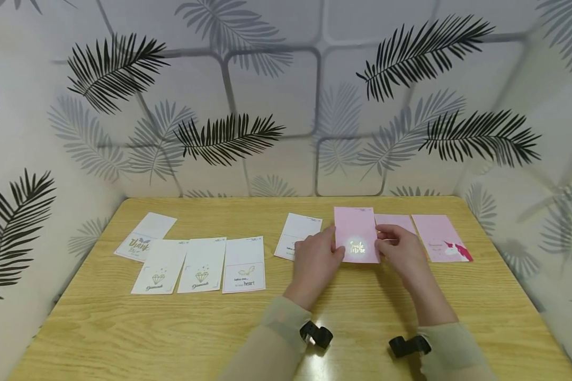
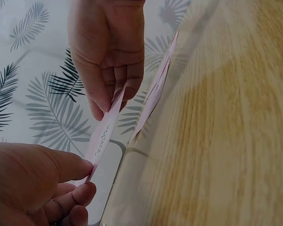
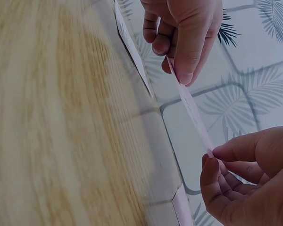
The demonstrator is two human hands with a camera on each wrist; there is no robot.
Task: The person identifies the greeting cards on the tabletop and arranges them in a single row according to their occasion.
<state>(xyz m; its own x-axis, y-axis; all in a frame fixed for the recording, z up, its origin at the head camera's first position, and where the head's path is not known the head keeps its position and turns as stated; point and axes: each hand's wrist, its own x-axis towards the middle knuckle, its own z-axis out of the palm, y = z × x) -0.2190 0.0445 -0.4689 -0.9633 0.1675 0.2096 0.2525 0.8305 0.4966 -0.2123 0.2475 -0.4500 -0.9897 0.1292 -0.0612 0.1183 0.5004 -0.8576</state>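
Observation:
Both hands hold a pink card [image 1: 355,227] with shiny "Smile more" lettering, raised above the table. The left hand [image 1: 316,259] pinches its left edge between thumb and fingers, and the right hand [image 1: 405,254] pinches its right edge. In the left wrist view the card [image 2: 104,136] is seen nearly edge-on between the left hand [image 2: 37,183] and the right hand [image 2: 111,52]. The right wrist view shows the card [image 3: 193,113] stretched from the left hand [image 3: 188,33] to the right hand [image 3: 254,174]. A white card [image 1: 300,227] lies partly behind the left hand.
Behind the right hand lies a pink card [image 1: 396,220], with a pink unicorn card [image 1: 440,238] farther right. At left lie a "Thank you" card [image 1: 154,225], two Diamond cards [image 1: 159,264] [image 1: 202,259] and a "heart" card [image 1: 244,254]. Leaf-patterned fabric [image 1: 286,106] stands behind the wooden table [image 1: 171,333].

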